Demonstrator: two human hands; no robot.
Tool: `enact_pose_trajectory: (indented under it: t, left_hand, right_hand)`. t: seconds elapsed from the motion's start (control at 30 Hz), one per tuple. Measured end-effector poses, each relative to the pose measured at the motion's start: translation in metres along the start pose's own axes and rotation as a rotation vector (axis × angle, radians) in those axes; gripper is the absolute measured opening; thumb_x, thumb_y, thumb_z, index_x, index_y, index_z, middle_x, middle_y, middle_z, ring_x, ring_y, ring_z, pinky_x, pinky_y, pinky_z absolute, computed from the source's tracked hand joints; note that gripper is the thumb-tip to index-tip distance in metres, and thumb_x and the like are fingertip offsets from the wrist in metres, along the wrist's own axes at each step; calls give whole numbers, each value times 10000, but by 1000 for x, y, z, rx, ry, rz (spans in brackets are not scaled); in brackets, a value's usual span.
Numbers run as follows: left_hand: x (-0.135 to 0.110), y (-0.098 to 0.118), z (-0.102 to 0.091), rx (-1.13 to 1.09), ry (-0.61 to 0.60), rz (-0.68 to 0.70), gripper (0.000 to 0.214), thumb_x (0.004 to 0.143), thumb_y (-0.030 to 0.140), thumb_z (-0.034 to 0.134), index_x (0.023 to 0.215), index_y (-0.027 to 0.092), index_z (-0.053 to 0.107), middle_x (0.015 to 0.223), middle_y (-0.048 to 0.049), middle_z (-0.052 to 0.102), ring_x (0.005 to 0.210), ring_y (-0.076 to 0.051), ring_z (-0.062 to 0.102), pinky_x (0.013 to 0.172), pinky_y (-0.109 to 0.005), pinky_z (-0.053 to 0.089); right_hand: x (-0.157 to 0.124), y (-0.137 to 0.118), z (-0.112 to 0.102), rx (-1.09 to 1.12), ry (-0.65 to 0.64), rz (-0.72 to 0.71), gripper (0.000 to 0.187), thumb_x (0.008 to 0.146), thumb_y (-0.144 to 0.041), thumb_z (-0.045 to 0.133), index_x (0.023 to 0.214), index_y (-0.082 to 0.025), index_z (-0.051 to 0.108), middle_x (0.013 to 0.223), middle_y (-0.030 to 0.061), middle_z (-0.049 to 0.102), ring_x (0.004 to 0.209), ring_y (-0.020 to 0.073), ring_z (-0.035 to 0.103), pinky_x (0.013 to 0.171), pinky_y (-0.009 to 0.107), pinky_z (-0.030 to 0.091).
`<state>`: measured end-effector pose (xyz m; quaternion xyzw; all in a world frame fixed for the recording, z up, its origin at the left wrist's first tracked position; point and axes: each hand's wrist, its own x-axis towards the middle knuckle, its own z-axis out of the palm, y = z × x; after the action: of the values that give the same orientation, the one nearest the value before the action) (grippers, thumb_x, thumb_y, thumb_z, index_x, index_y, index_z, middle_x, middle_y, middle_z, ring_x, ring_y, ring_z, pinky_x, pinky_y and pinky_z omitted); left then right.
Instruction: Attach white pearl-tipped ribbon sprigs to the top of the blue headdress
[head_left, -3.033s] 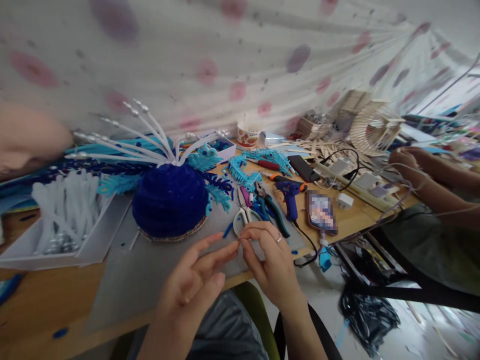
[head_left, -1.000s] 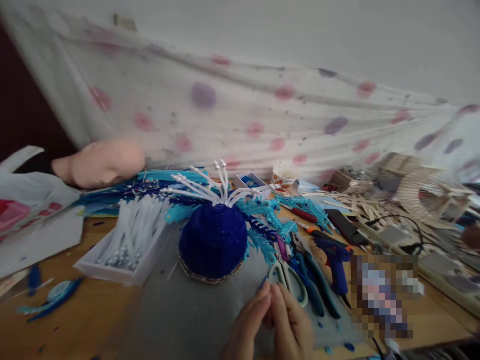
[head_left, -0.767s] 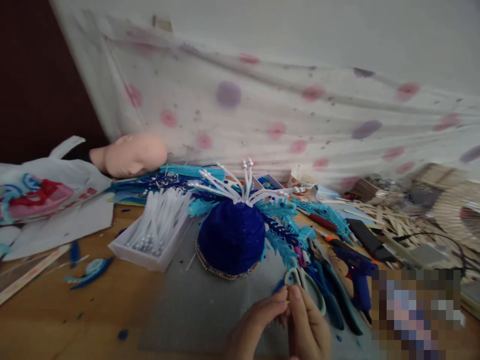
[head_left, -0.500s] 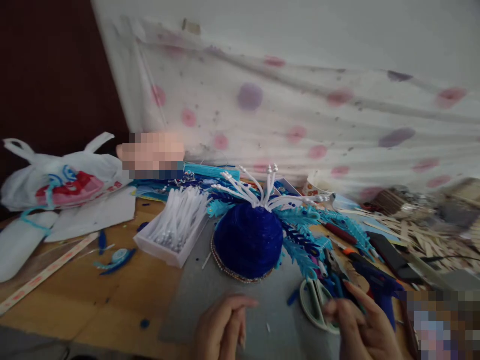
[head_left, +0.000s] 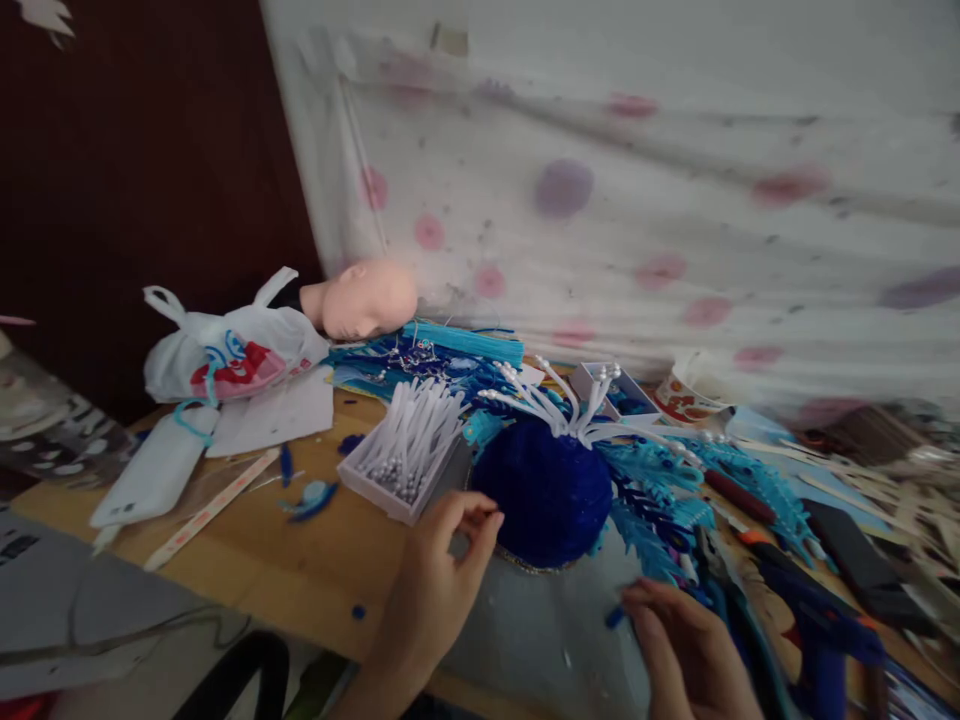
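A dark blue domed headpiece (head_left: pixel 544 495) rests on a grey mat (head_left: pixel 536 640), with beaded trim along its lower edge. White pearl-tipped stems (head_left: pixel 577 420) fan out from its top, and turquoise leaf-like pieces (head_left: pixel 649 480) spread at its right. In front of the dome's left side is my left hand (head_left: pixel 442 565), thumb and fingertips brought together; anything between them is too small to make out. My right hand (head_left: pixel 690 645) is at the lower right, its fingertips pinched beside a small blue piece (head_left: pixel 615 617). Whether it touches that piece, I cannot tell.
An open box of white pearl-tipped stems (head_left: pixel 409 455) stands left of the headpiece. Pliers (head_left: pixel 724 575), a glue gun (head_left: pixel 817 610) and a dark phone-like slab (head_left: pixel 862 560) crowd the right. Behind are a mannequin head (head_left: pixel 371 300) and a plastic bag (head_left: pixel 236 355).
My view has swung left, shifting the table contents rightward in the picture. My left hand has risen toward the headpiece, its fingers drawn together. The scissors near my right hand are no longer visible.
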<state>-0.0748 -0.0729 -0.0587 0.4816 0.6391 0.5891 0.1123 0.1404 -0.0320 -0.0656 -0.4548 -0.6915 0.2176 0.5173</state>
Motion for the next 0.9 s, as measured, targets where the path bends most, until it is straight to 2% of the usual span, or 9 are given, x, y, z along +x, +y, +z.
enact_pose_trajectory:
  t: [0.07, 0.13, 0.2, 0.27, 0.4, 0.7, 0.9]
  left_hand:
    - [16, -1, 8, 76, 44, 129, 163, 946, 192, 584, 1077, 194, 682, 898, -39, 727, 758, -139, 699, 721, -261, 570]
    - [28, -3, 19, 191, 62, 226, 227, 948, 183, 587, 1156, 190, 678, 989, -69, 736, 852, -167, 717, 776, -299, 590]
    - [35, -6, 27, 291, 45, 266, 240, 946, 184, 595, 1170, 182, 681, 1049, -84, 743, 937, -197, 725, 831, -337, 599]
    - [38, -8, 32, 348, 17, 287, 230, 943, 174, 594, 1152, 180, 692, 1061, -80, 751, 953, -205, 729, 847, -351, 606]
    - [41, -10, 31, 400, -4, 322, 215, 950, 172, 581, 1129, 189, 700, 1028, -66, 763, 916, -196, 740, 815, -331, 621]
    - [49, -3, 28, 474, 7, 453, 150, 929, 127, 613, 1031, 163, 717, 925, -53, 783, 807, -181, 743, 745, -287, 617]
    - [48, -10, 22, 397, -26, 540, 181, 910, 97, 628, 1032, 190, 724, 944, -44, 783, 870, -181, 733, 817, -305, 616]
  right_hand:
    - [10, -9, 12, -78, -72, -244, 179, 912, -178, 607, 1069, -227, 677, 1042, 92, 727, 971, 252, 700, 837, 404, 566]
    - [22, -19, 25, -177, -137, -458, 260, 892, -133, 607, 1123, -234, 672, 1196, 115, 695, 1138, 285, 650, 931, 466, 545]
    - [33, -27, 38, -265, -173, -540, 292, 896, -150, 607, 1175, -218, 655, 1329, 140, 638, 1296, 323, 555, 979, 509, 527]
    - [40, -28, 49, -304, -203, -537, 307, 912, -163, 591, 1214, -194, 631, 1405, 157, 587, 1374, 327, 486, 997, 513, 526]
    - [43, -21, 60, -306, -223, -518, 291, 926, -134, 559, 1203, -190, 628, 1421, 147, 567, 1382, 306, 477, 1015, 492, 528]
    - [42, -21, 61, -301, -250, -494, 272, 921, -60, 537, 1144, -185, 629, 1387, 141, 548, 1401, 284, 410, 1053, 470, 486]
    - [41, -20, 58, -318, -275, -494, 286, 916, -47, 533, 1137, -201, 629, 1410, 131, 525, 1399, 286, 400, 1044, 482, 497]
